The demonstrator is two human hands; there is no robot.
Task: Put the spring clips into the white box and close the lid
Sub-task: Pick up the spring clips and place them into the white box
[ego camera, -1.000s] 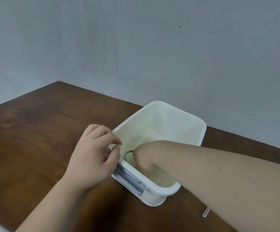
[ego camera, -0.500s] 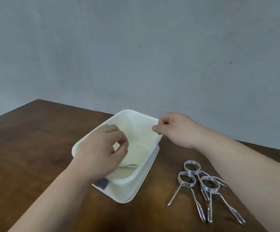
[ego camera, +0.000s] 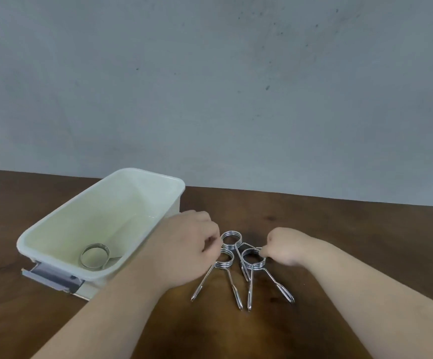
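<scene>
A person's 2 bare hands reach over a dark wooden table toward a cluster of 3 chrome spring clips lying just right of an open white box. Each clip has a coiled ring at the far end and 2 long legs pointing toward the viewer.

The left hand is curled, fingers bent at the coils of the 2 left clips; whether it has hold of one cannot be told. The right hand is closed, fingertips pinched at the coil of the right clip, probably gripping it to lift.

The box sits at the left, open top upward, so clips can be dropped straight in. 1 clip in the box lies at its near end. A grey latch juts from the near end wall. No lid is clearly visible. By my judgement, 1 of 4 clips is stowed.
</scene>
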